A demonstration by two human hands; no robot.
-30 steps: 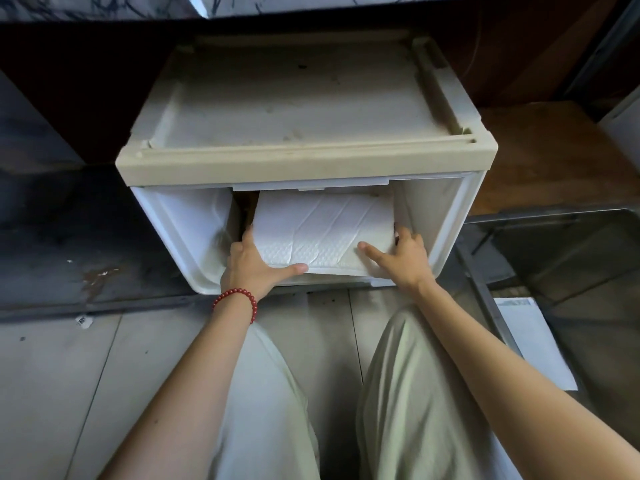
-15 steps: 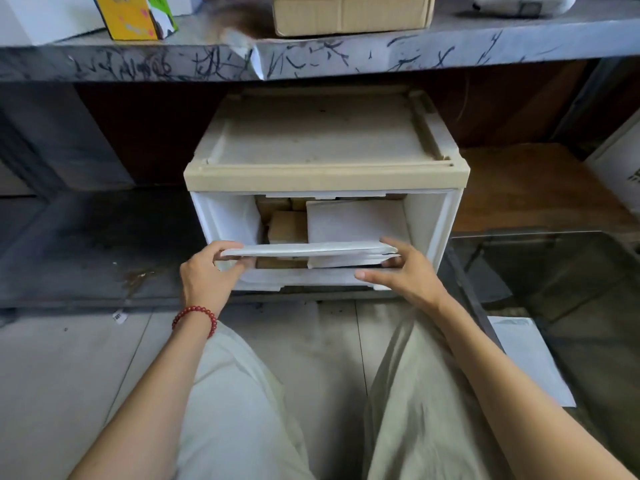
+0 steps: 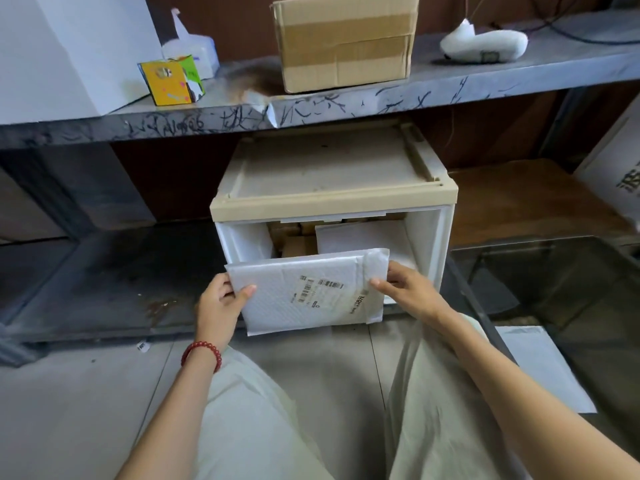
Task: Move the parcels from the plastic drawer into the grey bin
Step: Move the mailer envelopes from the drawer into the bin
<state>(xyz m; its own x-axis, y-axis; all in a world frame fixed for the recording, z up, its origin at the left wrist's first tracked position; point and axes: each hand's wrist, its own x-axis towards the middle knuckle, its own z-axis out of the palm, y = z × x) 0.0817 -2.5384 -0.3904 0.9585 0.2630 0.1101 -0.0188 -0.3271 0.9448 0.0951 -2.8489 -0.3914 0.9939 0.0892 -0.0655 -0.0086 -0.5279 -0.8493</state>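
Sitting at the far left of the scribbled grey shelf [image 3: 346, 105] is a large white box [image 3: 52, 53], with a small yellow carton [image 3: 171, 79] and a white bottle [image 3: 194, 53] just beside it. Further along stand a taped cardboard box [image 3: 346, 39] and, near the right end, a lumpy white padded bag [image 3: 485, 45]. Below the shelf, the left hand [image 3: 218, 303], a red bead bracelet [image 3: 202, 353] on its wrist, grips the left edge of a white padded parcel [image 3: 308, 292], thumb across the front and fingers curled behind. The parcel is held up in front of the open mouth of the plastic drawer [image 3: 332, 188], slightly tilted, its barcode label facing the camera and its lower edge hanging past the drawer's base, above the floor. Inside the drawer, brown cardboard parcels [image 3: 294, 237] sit at the back left and another white parcel [image 3: 360, 237] leans at the back right. The right hand [image 3: 412, 292] pinches the held parcel's right edge, thumb on the front, fingers behind. Pale trousered knees fill the bottom of the view. To the right of the drawer lies the grey bin [image 3: 571, 289], its near corner just beside the drawer's side, with a flat white envelope [image 3: 543, 368] lying in it. A white printed box [image 3: 620, 174] stands at the far right edge.
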